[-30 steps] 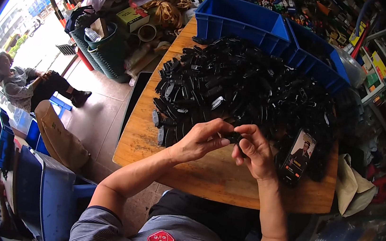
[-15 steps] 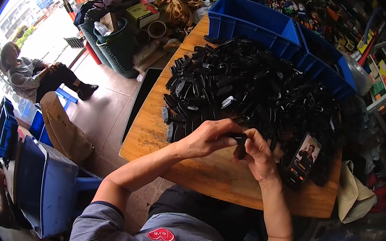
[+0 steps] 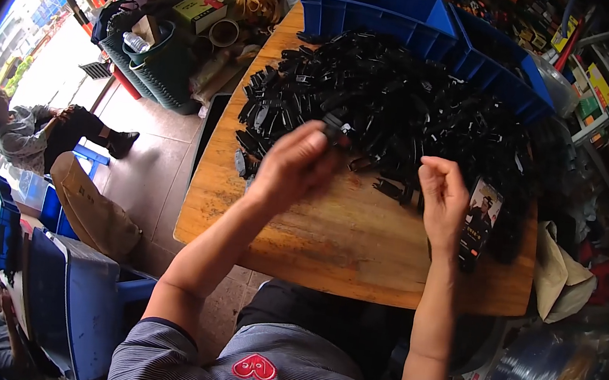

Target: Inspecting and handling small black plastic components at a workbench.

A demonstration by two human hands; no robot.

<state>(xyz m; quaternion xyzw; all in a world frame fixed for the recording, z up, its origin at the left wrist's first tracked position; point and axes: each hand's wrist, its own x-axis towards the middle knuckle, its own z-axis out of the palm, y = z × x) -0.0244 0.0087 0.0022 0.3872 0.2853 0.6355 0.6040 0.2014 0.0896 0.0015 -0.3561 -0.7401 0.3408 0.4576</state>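
Observation:
A large heap of small black plastic parts (image 3: 375, 97) covers the far half of the wooden table (image 3: 327, 256). My left hand (image 3: 294, 165) is over the heap's near edge, smeared by motion. Dark parts show right at its fingertips, but whether it grips one is unclear. To the right, my right hand (image 3: 441, 200) is raised above the table with its fingers curled together. What those fingers hold, if anything, is hidden. Beside that hand a phone (image 3: 480, 217) with a lit screen leans on black parts.
Two blue plastic bins (image 3: 380, 22) stand behind the heap. A beige cloth (image 3: 561, 275) hangs at the table's right side. At the left are a large blue tub (image 3: 85, 300), a green basket (image 3: 156, 72) and a seated person (image 3: 41, 126). Cluttered shelves (image 3: 600, 96) line the right.
My hands were together over the near table, working on a small black part. Now they are apart: the left has moved forward to the heap, the right up and rightward. The view has shifted slightly.

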